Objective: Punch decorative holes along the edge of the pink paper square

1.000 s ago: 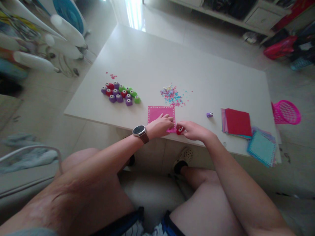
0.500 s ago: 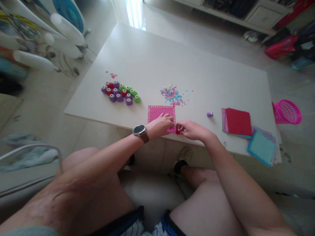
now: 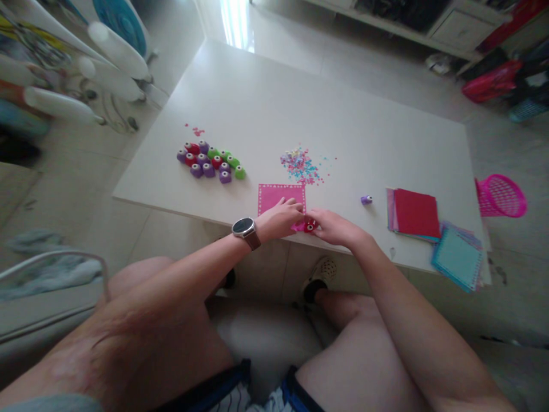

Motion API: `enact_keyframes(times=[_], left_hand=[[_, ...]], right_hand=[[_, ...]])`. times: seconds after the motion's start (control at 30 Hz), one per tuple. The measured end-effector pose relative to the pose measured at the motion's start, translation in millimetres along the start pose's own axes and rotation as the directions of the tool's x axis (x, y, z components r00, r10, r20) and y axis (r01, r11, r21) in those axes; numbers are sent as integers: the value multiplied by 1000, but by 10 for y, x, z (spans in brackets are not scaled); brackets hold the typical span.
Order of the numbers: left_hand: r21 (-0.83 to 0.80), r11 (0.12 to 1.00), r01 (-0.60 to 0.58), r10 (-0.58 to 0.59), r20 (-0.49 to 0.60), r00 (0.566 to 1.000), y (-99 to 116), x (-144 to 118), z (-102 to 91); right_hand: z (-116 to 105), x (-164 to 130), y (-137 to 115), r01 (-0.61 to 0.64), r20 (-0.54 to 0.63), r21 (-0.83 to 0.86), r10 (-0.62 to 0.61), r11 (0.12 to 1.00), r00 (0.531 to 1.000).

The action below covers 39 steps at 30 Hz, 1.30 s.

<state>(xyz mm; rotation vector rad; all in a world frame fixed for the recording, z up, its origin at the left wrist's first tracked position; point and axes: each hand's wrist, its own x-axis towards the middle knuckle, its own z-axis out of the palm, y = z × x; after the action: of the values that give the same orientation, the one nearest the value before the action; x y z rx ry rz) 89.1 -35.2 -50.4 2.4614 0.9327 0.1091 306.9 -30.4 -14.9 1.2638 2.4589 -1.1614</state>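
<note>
A pink sheet of paper lies near the front edge of the table, with a row of small punched holes along its visible borders. My left hand rests over its lower right part, fingers stretched across the paper. In my right hand is a small red craft punch, gripped at the sheet's lower right edge, close to my left fingertips. The lower part of the sheet is hidden under my left hand. A heap of tiny coloured paper cut-outs lies just beyond the sheet.
Several purple, red and green craft punches cluster on the left. A lone purple punch lies to the right. Farther right are a red-topped paper stack and punched blue sheets. A pink basket stands past the table's right end.
My right hand and the red craft punch have shifted slightly left, and the punch has turned a little. My left hand stays in place on the paper.
</note>
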Motion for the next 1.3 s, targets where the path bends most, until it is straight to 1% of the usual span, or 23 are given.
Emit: enact_keyframes(times=[0.33, 0.47, 0.67, 0.9, 1.03, 1.1, 1.23, 1.3], left_hand=[[-2, 1000, -7, 7, -14, 1000, -11, -11, 10], [1, 1000, -14, 14, -20, 1000, -25, -5, 24], [-7, 1000, 0, 0, -5, 1000, 3, -4, -7], [-19, 1000, 9, -9, 1, 1000, 27, -1, -31], [-16, 1000, 16, -16, 2, 1000, 34, -2, -43], [-20, 1000, 21, -21, 6, 1000, 41, -6, -54], [-44, 998, 32, -32, 14, 999, 49, -13, -74], [-53, 998, 29, -29, 8, 1000, 45, -12, -73]], right_hand=[[-65, -29, -21, 26, 24, 38, -27, 999, 999], [-77, -34, -49, 18, 26, 45, -19, 999, 999], [-72, -29, -55, 22, 32, 58, -24, 998, 999], [-12, 13, -28, 30, -14, 62, -30, 998, 999], [-32, 5, -39, 28, -34, 75, -25, 997, 999], [-59, -8, -47, 4, -17, 89, -2, 996, 1000], [-97, -23, -56, -98, 6, 134, 99, 986, 995], [-98, -17, -56, -120, 9, 146, 120, 982, 993]])
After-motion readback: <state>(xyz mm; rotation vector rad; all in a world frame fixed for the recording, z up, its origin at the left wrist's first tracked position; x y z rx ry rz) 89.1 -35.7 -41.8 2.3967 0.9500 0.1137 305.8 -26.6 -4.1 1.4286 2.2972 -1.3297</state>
